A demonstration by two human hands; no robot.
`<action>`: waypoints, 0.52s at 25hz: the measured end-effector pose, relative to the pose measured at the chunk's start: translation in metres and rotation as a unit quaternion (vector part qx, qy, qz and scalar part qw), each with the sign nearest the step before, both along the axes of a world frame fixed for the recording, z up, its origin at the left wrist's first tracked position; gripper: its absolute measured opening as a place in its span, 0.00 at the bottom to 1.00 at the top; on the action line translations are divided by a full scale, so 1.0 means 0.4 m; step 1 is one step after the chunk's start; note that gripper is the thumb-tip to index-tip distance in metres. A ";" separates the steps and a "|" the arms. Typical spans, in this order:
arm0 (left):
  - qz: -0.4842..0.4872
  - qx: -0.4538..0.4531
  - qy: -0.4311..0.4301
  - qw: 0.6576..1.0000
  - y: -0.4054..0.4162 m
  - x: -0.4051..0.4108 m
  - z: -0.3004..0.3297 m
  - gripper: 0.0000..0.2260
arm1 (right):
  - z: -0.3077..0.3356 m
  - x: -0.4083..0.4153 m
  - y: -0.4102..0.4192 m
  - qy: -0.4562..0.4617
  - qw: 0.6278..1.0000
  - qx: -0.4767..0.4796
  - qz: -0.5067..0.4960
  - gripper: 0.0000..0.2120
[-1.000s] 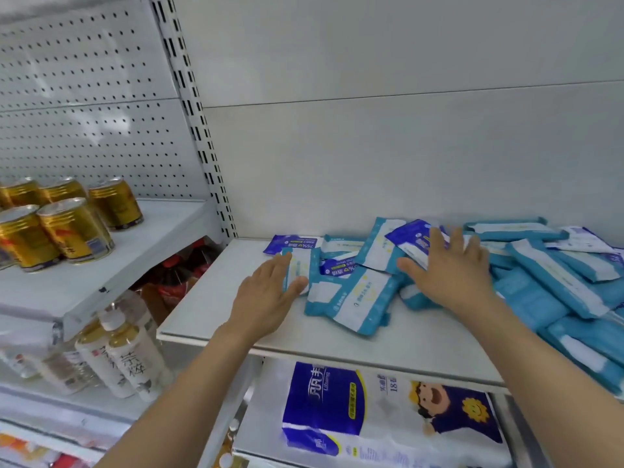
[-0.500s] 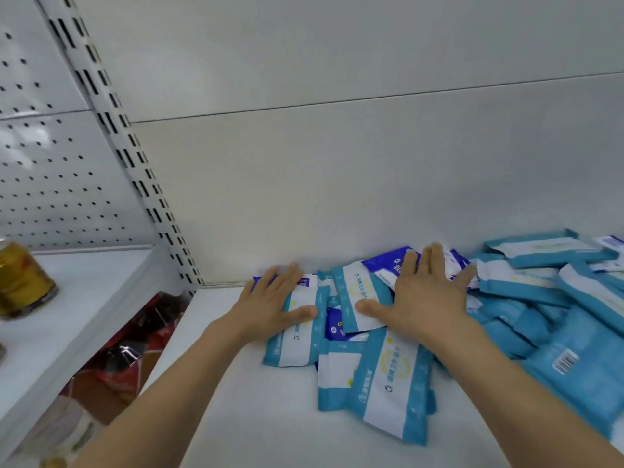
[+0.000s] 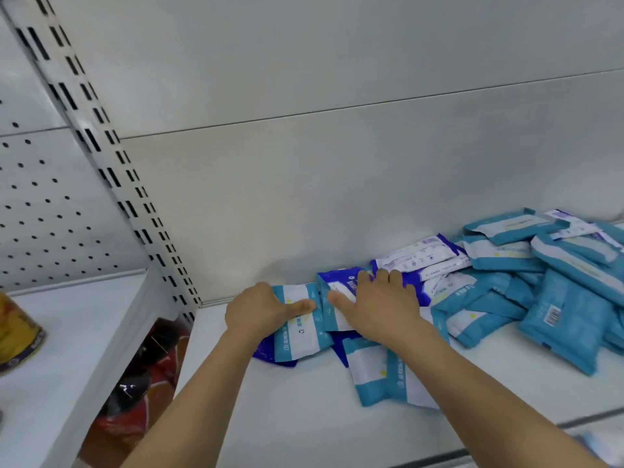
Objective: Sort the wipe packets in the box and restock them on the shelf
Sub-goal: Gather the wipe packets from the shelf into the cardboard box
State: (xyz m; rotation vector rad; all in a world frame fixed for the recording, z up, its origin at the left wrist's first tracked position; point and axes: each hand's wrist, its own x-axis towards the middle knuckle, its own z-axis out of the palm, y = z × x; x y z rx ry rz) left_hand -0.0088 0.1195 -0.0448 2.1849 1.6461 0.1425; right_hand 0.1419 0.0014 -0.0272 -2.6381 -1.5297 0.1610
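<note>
Shop, slotted shelf upright [image 3: 101,153], pegboard [image 3: 40,197], stocked pkts [image 3: 557,265]

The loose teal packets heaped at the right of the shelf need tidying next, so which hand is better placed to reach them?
Probably the right hand: it lies nearest the heaped teal packets. The left hand grips a teal packet at the pile's far left end.
</note>
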 end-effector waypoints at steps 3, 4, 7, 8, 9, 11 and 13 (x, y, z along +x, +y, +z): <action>0.006 -0.030 -0.106 0.994 -0.002 -0.026 -0.019 0.30 | 0.006 -0.002 0.008 0.056 0.997 0.022 -0.040 0.31; 0.006 -0.044 -0.129 0.991 -0.007 -0.033 -0.020 0.31 | 0.011 -0.001 0.010 0.062 0.997 0.019 -0.051 0.31; -0.004 -0.094 -0.131 0.987 -0.022 -0.045 -0.001 0.33 | 0.028 -0.022 0.023 0.059 0.997 0.018 -0.056 0.28; -0.008 -0.106 -0.115 0.988 -0.024 -0.047 0.004 0.34 | 0.033 -0.036 0.029 0.075 0.996 0.021 -0.050 0.25; -0.003 -0.123 -0.111 0.986 -0.023 -0.051 0.006 0.35 | 0.032 -0.045 0.040 0.099 0.994 0.025 -0.046 0.22; 0.017 -0.167 -0.161 0.972 -0.014 -0.064 0.003 0.35 | 0.031 -0.059 0.062 0.153 0.986 0.028 -0.059 0.21; 0.025 -0.214 -0.227 0.950 -0.015 -0.078 0.001 0.29 | 0.034 -0.067 0.076 0.205 0.976 0.022 -0.076 0.24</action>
